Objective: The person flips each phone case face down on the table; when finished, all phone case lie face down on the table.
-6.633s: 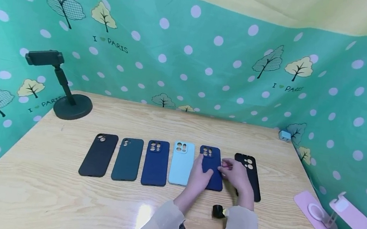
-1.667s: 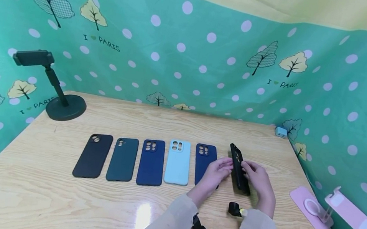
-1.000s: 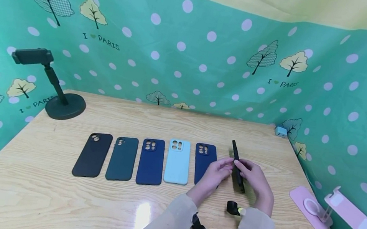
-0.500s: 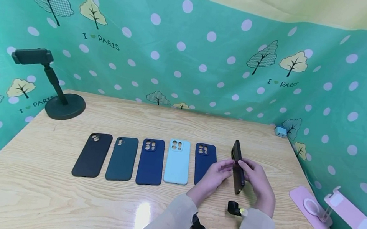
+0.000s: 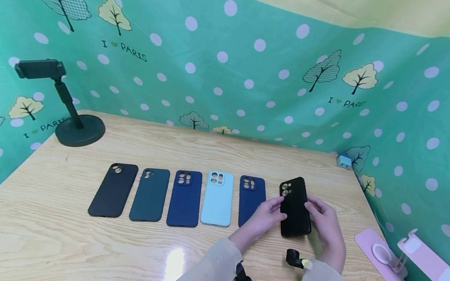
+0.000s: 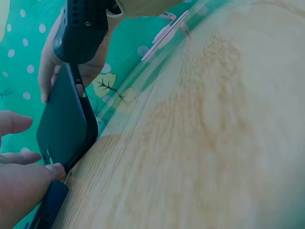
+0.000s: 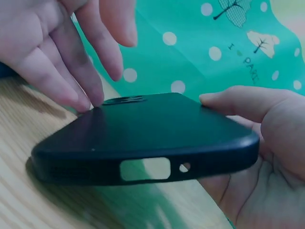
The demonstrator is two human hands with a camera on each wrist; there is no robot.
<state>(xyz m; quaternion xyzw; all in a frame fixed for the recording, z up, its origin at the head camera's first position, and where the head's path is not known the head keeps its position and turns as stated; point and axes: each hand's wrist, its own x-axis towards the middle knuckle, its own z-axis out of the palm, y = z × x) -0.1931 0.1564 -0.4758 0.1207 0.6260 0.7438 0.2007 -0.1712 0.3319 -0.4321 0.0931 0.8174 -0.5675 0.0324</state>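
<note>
A black phone case [image 5: 295,207] with round camera holes is held just above the wooden table [image 5: 67,238], back face up. My left hand [image 5: 267,214] pinches its left edge, fingertips [image 7: 90,98] by the camera cutout. My right hand [image 5: 328,224] grips the right edge, thumb [image 7: 236,102] on top and palm below. In the left wrist view the black case [image 6: 66,125] tilts between both hands. The case's bottom port cutout [image 7: 145,169] faces the right wrist camera. A navy case [image 5: 250,196] lies just left of my left hand, partly hidden.
Left of the navy one lie a light blue case [image 5: 218,199], another navy case [image 5: 185,198], a dark green case [image 5: 150,195] and a black case [image 5: 113,190]. A dark phone stand [image 5: 77,128] is back left, a pink stand [image 5: 405,259] right, a small charger [image 5: 343,162] by the wall.
The black case has turned from standing on edge to back face up and come lower. My right hand moved slightly right with it. The row of cases has not moved.
</note>
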